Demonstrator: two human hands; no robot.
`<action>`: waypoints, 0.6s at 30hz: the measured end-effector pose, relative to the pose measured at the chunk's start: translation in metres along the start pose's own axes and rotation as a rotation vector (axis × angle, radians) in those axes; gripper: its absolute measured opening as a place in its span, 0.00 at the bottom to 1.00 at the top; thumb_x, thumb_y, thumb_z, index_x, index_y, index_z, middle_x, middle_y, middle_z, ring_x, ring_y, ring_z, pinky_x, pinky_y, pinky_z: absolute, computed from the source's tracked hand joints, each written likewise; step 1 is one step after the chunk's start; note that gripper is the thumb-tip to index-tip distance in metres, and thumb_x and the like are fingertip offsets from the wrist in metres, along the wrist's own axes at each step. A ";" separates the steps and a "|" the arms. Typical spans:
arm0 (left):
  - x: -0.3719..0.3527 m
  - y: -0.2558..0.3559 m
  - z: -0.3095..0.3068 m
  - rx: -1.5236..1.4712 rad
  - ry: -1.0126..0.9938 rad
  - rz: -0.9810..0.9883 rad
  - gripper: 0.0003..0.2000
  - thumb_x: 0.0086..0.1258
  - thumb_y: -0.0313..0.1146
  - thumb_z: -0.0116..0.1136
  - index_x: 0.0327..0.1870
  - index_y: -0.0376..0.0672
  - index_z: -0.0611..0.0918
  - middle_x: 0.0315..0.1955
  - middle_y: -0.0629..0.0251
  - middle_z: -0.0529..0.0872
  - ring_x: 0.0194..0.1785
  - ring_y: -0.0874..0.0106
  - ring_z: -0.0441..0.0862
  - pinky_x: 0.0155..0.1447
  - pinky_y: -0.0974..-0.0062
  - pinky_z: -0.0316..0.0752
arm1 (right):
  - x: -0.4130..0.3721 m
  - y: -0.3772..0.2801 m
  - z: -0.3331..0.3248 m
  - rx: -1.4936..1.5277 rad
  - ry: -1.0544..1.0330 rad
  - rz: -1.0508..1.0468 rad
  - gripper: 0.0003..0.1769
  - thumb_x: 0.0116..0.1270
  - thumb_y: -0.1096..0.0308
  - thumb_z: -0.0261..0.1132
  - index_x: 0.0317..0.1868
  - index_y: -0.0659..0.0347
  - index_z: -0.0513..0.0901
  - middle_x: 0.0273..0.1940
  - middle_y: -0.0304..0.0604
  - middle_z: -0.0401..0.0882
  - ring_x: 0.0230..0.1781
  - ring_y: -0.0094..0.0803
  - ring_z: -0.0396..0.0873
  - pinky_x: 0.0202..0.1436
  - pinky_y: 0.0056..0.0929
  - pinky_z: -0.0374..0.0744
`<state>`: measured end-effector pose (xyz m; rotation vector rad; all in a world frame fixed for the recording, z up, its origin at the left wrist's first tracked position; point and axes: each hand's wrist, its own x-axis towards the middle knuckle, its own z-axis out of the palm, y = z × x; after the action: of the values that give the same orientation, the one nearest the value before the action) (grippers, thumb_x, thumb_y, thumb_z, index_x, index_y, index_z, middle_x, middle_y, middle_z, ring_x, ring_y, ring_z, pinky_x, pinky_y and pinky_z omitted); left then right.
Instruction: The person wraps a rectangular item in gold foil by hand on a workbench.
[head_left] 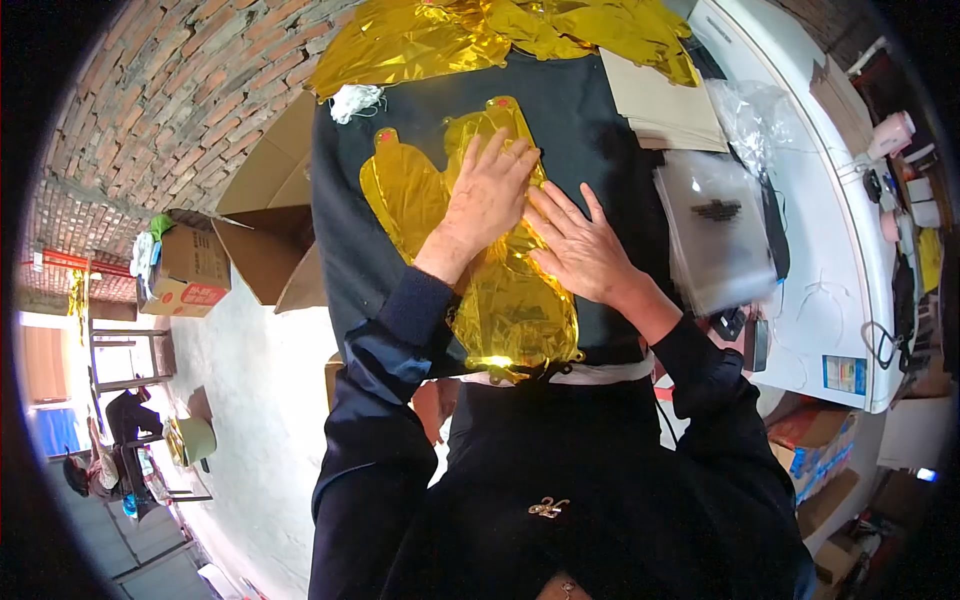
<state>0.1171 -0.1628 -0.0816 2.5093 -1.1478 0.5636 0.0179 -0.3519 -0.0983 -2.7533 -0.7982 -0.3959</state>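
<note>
A flat gold foil balloon (pixel 515 310) lies on a black cloth-covered surface (pixel 620 220), its two upper lobes pointing away from me and small tabs along its edges. My left hand (pixel 485 200) rests on the upper middle of the foil, palm down with fingers stretched out. Beside it, my right hand (pixel 585 245) lies flat along the foil's right edge, with the thumb spread apart. Neither hand grips anything. Part of the foil is hidden under both hands.
More gold foil sheets (pixel 420 40) lie at the far edge, near a white bundle of string (pixel 355 102). To the right are brown cardboard sheets (pixel 660 100) and a stack of clear plastic bags (pixel 715 240). An opened carton (pixel 270 240) stands left. Another person (pixel 100 465) sits farther left.
</note>
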 end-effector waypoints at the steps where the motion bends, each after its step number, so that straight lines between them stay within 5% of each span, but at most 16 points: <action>1: 0.001 0.000 -0.001 0.040 0.004 0.014 0.23 0.72 0.33 0.58 0.68 0.43 0.79 0.69 0.56 0.79 0.78 0.55 0.68 0.83 0.51 0.56 | 0.000 0.000 0.001 0.000 0.003 -0.002 0.34 0.73 0.52 0.64 0.75 0.59 0.73 0.79 0.49 0.65 0.83 0.42 0.57 0.83 0.65 0.47; 18: -0.015 -0.008 0.017 -0.181 -0.016 -0.007 0.20 0.79 0.38 0.54 0.67 0.38 0.80 0.70 0.52 0.78 0.77 0.53 0.69 0.81 0.55 0.61 | -0.001 0.001 -0.001 0.004 -0.023 -0.008 0.36 0.71 0.53 0.65 0.76 0.59 0.72 0.78 0.50 0.65 0.83 0.43 0.57 0.83 0.65 0.46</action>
<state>0.1183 -0.1557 -0.1046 2.3669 -1.1407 0.4177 0.0172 -0.3533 -0.0984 -2.7562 -0.8146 -0.3646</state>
